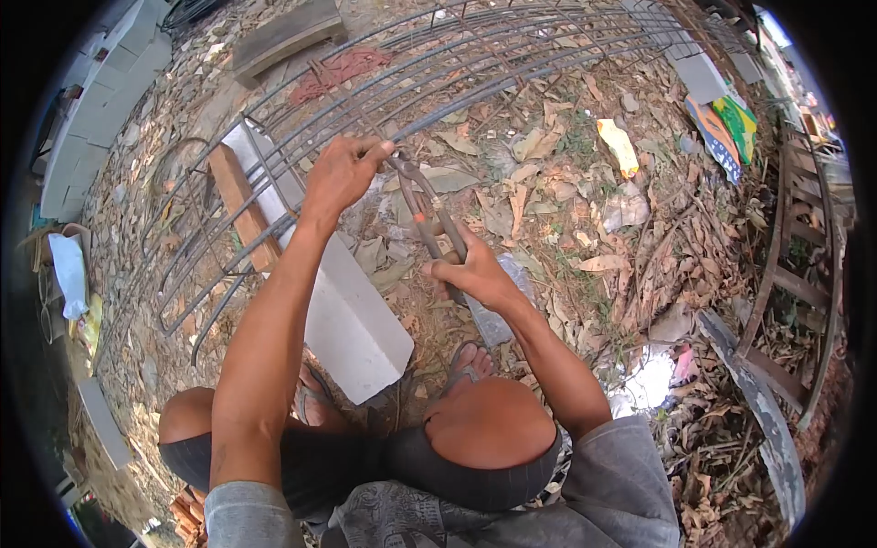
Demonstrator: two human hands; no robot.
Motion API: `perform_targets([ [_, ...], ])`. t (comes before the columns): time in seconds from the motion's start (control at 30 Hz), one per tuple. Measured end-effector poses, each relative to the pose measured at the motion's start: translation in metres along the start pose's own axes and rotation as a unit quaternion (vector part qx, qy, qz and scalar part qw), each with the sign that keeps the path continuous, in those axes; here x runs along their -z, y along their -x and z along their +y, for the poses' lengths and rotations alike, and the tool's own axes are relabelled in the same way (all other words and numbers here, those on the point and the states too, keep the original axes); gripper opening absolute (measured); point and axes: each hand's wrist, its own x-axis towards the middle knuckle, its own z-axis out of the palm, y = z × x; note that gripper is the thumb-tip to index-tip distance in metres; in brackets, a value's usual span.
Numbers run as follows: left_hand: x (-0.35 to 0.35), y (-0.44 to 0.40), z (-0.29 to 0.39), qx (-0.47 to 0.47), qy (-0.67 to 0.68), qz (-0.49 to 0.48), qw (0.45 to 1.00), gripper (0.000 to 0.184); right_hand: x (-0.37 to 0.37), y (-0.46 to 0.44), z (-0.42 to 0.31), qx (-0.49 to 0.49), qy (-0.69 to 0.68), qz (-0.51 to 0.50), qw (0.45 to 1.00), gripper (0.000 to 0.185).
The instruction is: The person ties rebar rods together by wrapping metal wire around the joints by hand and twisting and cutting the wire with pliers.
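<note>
My right hand (470, 272) is wrapped around the handles of a pair of rusty pincers (422, 205), whose head points up toward the steel bars. Beside that head, my left hand (345, 175) has its thumb and fingers pinched together at the near side of a rebar cage (384, 87). Whatever sits between those left fingertips is too small to make out. The cage is made of long bars with bent stirrups and rests on a pale concrete block (356, 320) and a wooden piece (242, 205).
A timber plank (288, 38) and red netting (340, 73) lie beyond the cage. Another pale block (685, 64) supports its far end. Dry leaves and a yellow wrapper (618, 148) cover the ground at right, near a rusty ladder-like frame (799, 283). Grey blocks (96, 105) are stacked at left.
</note>
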Motion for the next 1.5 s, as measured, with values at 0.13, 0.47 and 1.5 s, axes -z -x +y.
perform_targets([
  [0.13, -0.003, 0.001, 0.000, 0.013, 0.010, 0.011, 1.000, 0.043, -0.006, 0.009, -0.009, 0.189, 0.470, 0.269, 0.819, 0.060],
  [0.47, 0.005, -0.005, -0.004, -0.022, 0.045, -0.012, 0.999, 0.048, 0.028, 0.000, -0.046, -0.077, 0.125, -0.010, 0.989, 0.048],
  [1.5, -0.007, 0.003, 0.002, 0.018, -0.034, 0.042, 0.998, 0.043, 0.009, -0.011, -0.002, 0.108, 0.385, 0.136, 0.906, 0.049],
])
